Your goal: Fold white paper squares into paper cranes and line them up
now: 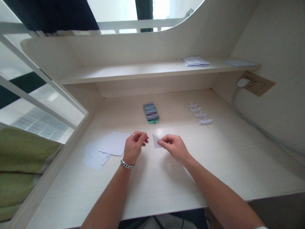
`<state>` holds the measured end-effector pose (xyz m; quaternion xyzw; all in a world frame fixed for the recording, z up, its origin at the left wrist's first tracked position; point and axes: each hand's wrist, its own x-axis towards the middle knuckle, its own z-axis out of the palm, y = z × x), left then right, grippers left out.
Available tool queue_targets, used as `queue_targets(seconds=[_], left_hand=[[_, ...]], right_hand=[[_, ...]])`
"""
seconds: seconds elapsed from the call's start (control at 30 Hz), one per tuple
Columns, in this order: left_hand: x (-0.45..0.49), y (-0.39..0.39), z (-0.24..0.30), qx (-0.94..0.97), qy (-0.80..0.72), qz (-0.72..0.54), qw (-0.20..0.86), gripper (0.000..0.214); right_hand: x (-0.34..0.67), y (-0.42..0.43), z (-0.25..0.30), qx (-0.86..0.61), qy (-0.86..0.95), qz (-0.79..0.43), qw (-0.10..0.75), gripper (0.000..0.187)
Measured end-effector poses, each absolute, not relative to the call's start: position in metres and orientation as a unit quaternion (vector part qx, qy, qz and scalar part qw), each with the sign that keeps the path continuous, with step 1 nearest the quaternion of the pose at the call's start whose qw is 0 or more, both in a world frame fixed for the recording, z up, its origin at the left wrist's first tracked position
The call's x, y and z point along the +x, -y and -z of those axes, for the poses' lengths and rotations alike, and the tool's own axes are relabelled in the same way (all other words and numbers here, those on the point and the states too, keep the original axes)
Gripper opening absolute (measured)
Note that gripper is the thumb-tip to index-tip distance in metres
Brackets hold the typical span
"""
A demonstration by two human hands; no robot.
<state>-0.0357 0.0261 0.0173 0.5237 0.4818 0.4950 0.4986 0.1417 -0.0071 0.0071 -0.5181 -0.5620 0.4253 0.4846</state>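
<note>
A small folded white paper triangle (155,142) is pinched between the thumb and fingers of my right hand (175,146), held over the desk. Just left of it, apart from the paper, is my left hand (135,147), its fingertips drawn together and nothing visible in them. Loose white paper sheets (115,143) lie in an overlapping pile beside my left hand. Several folded paper cranes (205,121) stand in a row at the right, beyond my right hand.
A phone (152,121) with a green edge and blurred screen lies on the desk (164,184) beyond my hands. The shelf (133,71) above holds folded paper (195,61) and a flat sheet (240,63). At right, a cable (252,124) runs from a wall socket (259,84).
</note>
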Motion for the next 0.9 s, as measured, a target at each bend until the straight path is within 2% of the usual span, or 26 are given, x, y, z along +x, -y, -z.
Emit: queue_targets(seconds=[0.1,0.23,0.37,0.5,0.77,0.9], left_hand=[[-0.028,-0.021,-0.015,0.56,-0.465,-0.437,0.528,0.03],[-0.016,-0.014,-0.01,0.562,-0.444,-0.43,0.55,0.033],[-0.014,-0.015,-0.008,0.532,-0.432,-0.464,0.562,0.03],[-0.017,-0.016,-0.01,0.506,-0.417,-0.499,0.567,0.027],[-0.02,-0.017,-0.012,0.502,-0.411,-0.523,0.553,0.025],[-0.02,-0.017,-0.01,0.512,-0.411,-0.522,0.544,0.026]], right_hand=[[0.141,0.009,-0.006,-0.529,0.572,-0.335,0.53,0.013],[0.139,0.012,-0.005,-0.515,0.624,-0.231,0.54,0.012],[0.137,0.014,-0.005,-0.491,0.663,-0.215,0.523,0.014],[0.135,0.015,-0.01,-0.475,0.652,-0.262,0.529,0.015],[0.133,0.009,-0.004,-0.431,0.505,-0.486,0.569,0.021],[0.134,0.005,-0.003,-0.418,0.459,-0.54,0.568,0.028]])
